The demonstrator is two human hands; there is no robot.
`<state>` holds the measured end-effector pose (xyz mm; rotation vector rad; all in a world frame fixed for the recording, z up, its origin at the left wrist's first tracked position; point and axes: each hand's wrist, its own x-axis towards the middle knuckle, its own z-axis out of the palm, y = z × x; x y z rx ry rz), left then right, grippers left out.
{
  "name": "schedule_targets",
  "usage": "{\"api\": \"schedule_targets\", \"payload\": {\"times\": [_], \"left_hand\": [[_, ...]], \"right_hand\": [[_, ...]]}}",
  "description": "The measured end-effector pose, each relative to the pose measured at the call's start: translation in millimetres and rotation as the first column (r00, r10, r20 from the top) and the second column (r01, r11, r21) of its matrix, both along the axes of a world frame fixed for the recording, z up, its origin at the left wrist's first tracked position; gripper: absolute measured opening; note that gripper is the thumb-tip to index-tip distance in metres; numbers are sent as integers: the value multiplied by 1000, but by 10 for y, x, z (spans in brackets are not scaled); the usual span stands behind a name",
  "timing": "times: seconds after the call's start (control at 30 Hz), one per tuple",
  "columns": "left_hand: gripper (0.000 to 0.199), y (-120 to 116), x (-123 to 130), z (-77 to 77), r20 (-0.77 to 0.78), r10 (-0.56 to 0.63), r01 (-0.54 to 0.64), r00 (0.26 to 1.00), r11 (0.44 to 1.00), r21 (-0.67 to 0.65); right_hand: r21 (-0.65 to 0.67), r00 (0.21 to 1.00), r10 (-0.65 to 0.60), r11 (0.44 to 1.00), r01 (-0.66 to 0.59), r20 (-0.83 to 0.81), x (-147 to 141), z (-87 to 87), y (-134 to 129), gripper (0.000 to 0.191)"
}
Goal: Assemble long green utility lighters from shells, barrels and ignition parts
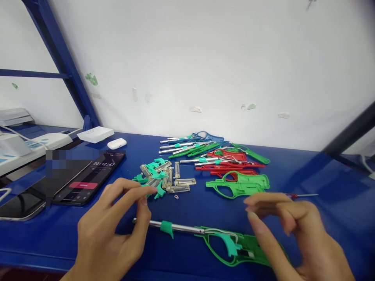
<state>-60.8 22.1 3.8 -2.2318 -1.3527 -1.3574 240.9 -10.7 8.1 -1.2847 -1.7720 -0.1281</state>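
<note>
My left hand (114, 226) is open, its index finger and thumb apart. The index fingertip reaches over the edge of a heap of teal plastic pieces (159, 191), and I cannot tell whether it touches them. My right hand (295, 230) is closed in a pinch, thumb and index tips together; anything between them is too small to make out. Between my hands lies a green lighter half-shell (215, 253) with a metal tube (187, 228), white wires and a teal trigger (230, 244) in it. The right hand partly covers its handle end. A teal sleeve (166, 227) sits around the tube.
Several clear fuel tanks (185, 182) lie by the teal heap, near a tiny metal part (176, 197). Behind are a light green half-shell (249, 183), piled lighter parts (216, 160) and a screwdriver (304, 195). Phones (96, 175) and a white case (117, 144) lie left.
</note>
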Motion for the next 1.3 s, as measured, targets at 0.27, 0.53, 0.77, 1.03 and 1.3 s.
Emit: {"api": "schedule_targets", "payload": {"times": [0.27, 0.53, 0.77, 1.03, 1.3], "left_hand": [[35, -16, 26, 87, 152, 18, -26, 988, 998, 49], [55, 72, 30, -25, 178, -14, -6, 984, 994, 110], [53, 55, 13, -59, 174, -30, 19, 984, 998, 64], [52, 41, -1, -53, 138, -54, 48, 989, 998, 46], [52, 39, -7, -66, 118, -61, 55, 991, 997, 51]], "right_hand": [[-47, 901, 207, 978, -205, 381, -219, 344, 505, 13], [-128, 752, 326, 942, -311, 573, -545, 466, 1063, 5], [-178, 655, 286, 957, -228, 699, -805, 493, 1446, 18], [-360, 594, 406, 911, -201, 695, -554, 681, 1936, 31], [-460, 361, 576, 811, -361, 733, -634, 557, 1841, 38]]}}
